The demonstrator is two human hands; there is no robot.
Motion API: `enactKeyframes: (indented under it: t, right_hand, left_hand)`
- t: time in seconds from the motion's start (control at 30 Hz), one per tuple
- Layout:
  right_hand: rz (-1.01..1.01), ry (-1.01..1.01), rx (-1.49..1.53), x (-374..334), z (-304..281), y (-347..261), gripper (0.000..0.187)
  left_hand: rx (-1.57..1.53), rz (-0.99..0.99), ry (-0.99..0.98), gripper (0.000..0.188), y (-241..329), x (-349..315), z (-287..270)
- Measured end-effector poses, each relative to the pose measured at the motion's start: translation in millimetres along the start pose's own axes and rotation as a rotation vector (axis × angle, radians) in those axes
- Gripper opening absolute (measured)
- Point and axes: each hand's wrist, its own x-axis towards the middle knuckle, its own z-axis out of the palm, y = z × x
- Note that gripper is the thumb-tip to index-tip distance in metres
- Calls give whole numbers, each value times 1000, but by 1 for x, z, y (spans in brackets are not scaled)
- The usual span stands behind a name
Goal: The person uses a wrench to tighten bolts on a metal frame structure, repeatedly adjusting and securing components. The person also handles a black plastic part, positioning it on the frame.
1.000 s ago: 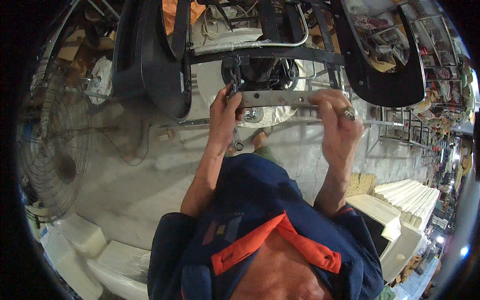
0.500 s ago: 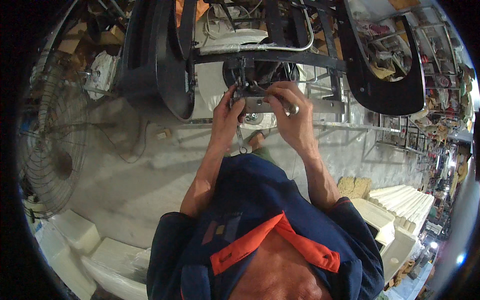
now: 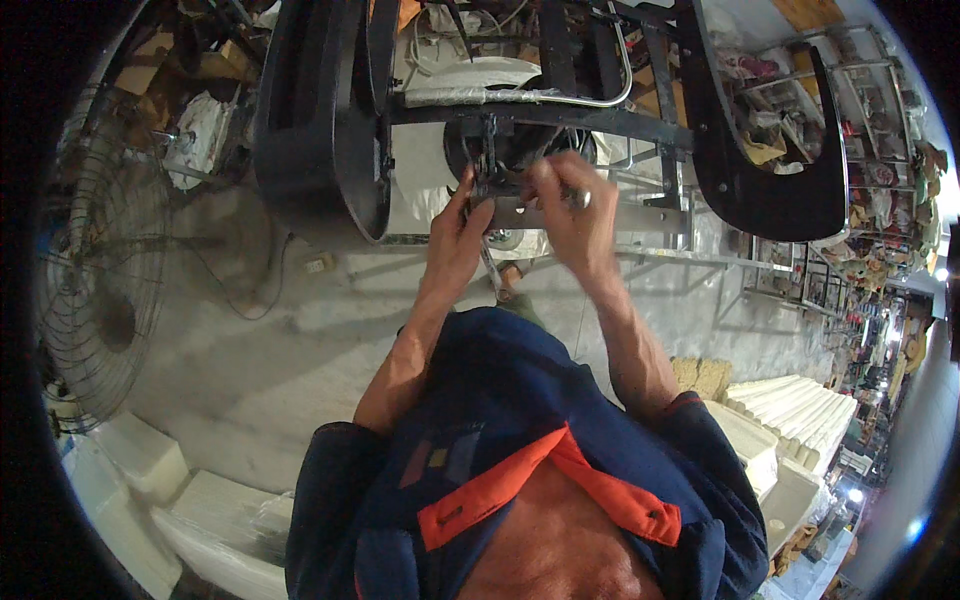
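Observation:
In front of me stands a black metal frame with a flat drilled bar along its near side. My left hand is closed at the left end of this bar, its fingers and thumb pinched around a wrench. The wrench's ring end hangs down below the hand. My right hand is closed just above the bar, right of the left hand. It grips a shiny metal tool with a rounded end, apparently another wrench; the fingers cover most of it. The fastener between my hands is too small to make out.
Curved black side panels flank the work at left and right. A wire-caged fan stands at far left. Cream foam blocks lie at lower left and stacked foam pieces at lower right. Cluttered shelving lines the right.
My right hand has turned and shifted slightly up and left with its tool. The hanging ring end of the left wrench has swung a little to the right. My left hand stays in place.

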Motion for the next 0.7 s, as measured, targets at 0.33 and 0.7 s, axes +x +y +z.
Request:
enactKeyframes:
  t: [0.33, 0.7]
  right_hand:
    - [281, -78, -61, 104, 1, 2, 49]
    - [-244, 137, -97, -25, 6, -9, 14]
  left_hand:
    - [31, -18, -15, 55, 7, -2, -1]
    - [58, -29, -3, 58, 9, -1, -1]
